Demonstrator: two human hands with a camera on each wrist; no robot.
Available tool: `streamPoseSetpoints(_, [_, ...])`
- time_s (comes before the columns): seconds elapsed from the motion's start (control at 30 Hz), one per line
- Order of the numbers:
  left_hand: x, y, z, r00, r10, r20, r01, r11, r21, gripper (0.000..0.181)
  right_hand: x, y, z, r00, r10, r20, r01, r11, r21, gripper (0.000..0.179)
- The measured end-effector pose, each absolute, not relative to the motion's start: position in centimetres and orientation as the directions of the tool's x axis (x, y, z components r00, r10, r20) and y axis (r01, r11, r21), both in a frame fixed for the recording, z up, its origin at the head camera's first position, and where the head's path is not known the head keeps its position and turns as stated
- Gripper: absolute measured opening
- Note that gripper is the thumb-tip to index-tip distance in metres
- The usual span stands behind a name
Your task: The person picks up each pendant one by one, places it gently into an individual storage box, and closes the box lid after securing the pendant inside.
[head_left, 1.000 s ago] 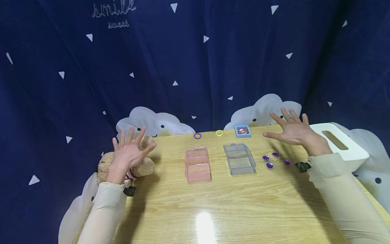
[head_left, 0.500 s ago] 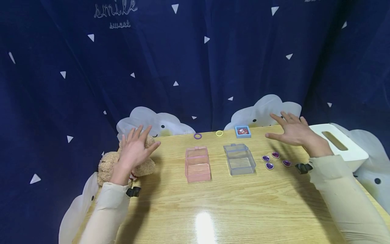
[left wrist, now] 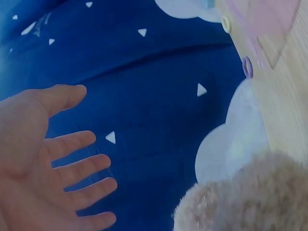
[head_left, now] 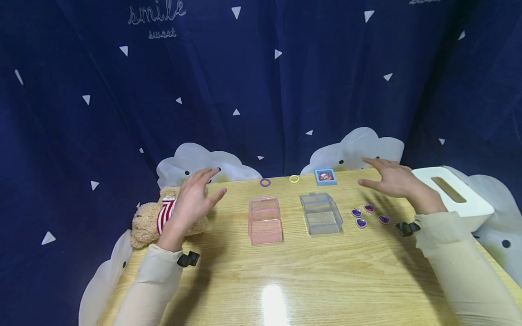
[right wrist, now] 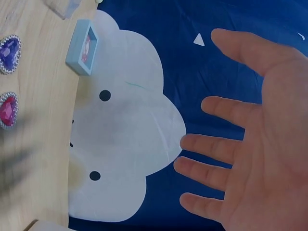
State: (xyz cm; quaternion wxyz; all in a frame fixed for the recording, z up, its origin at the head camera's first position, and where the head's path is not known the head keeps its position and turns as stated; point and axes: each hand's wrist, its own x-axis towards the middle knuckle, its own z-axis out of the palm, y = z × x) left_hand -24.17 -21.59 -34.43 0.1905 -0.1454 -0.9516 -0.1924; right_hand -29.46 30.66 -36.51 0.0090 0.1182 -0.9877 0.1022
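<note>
My left hand (head_left: 190, 203) is held above the table at the left, fingers extended and thumb apart, holding nothing. Behind and below it lies a tan plush bear (head_left: 147, 224) in a red-and-white striped top, partly covered by the hand. On the right, my empty right hand (head_left: 394, 182) hovers with straight fingers, beyond several purple and pink gems (head_left: 361, 222) with pale beaded rims. Between the hands stand a clear pink box (head_left: 265, 231) and a clear bluish-grey box (head_left: 323, 222), both with lids raised.
Along the table's back edge lie a purple ring (head_left: 265, 182), a yellow ring (head_left: 294, 179) and a small blue frame (head_left: 326, 183). A white slotted container (head_left: 471, 192) stands at the right. A dark blue curtain (head_left: 261, 81) hangs behind the table.
My left hand has moved right and turned to a more edge-on pose, uncovering more of the bear's striped top. The right hand has turned edge-on too, shifting slightly down and right.
</note>
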Motion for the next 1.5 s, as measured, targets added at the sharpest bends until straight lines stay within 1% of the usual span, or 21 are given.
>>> streamPoseSetpoints(0.27, [-23.7, -20.1, -34.7, -0.879, 0.210, 0.428, 0.388, 0.836, 0.388, 0.056, -29.3, 30.7, -37.1, -0.960, -0.277, 0.034, -0.275, 0.919, -0.282, 0.082])
streamPoseSetpoints(0.6, [-23.2, -17.9, -35.9, -0.864, 0.202, 0.460, 0.431, 0.771, 0.470, 0.047, -29.4, 30.5, -38.2, -0.967, -0.249, 0.045, -0.249, 0.901, -0.355, 0.075])
streamPoseSetpoints(0.73, [-23.3, -17.3, -36.8, -0.877, 0.183, 0.444, 0.431, 0.707, 0.560, 0.043, -29.5, 30.4, -38.8, -0.965, -0.259, 0.041, -0.255, 0.885, -0.389, 0.070])
streamPoseSetpoints(0.93, [-23.5, -16.3, -38.5, -0.922, 0.133, 0.363, 0.371, 0.568, 0.735, 0.038, -29.5, 30.3, -39.9, -0.962, -0.266, 0.052, -0.261, 0.856, -0.446, 0.065])
streamPoseSetpoints(1.07, [-23.4, -15.3, -39.7, -0.932, 0.102, 0.348, 0.351, 0.491, 0.797, 0.035, -29.5, 30.2, -40.6, -0.959, -0.275, 0.065, -0.271, 0.833, -0.483, 0.058])
streamPoseSetpoints(1.27, [-23.2, -13.2, -41.5, -0.938, 0.086, 0.335, 0.340, 0.404, 0.849, 0.034, -29.7, 30.3, -41.7, -0.953, -0.292, 0.077, -0.288, 0.802, -0.524, 0.051])
streamPoseSetpoints(1.5, [-22.8, -10.6, -43.5, -0.938, 0.150, 0.314, 0.347, 0.350, 0.870, 0.035, -29.9, 30.4, -42.6, -0.954, -0.290, 0.076, -0.285, 0.794, -0.538, 0.050])
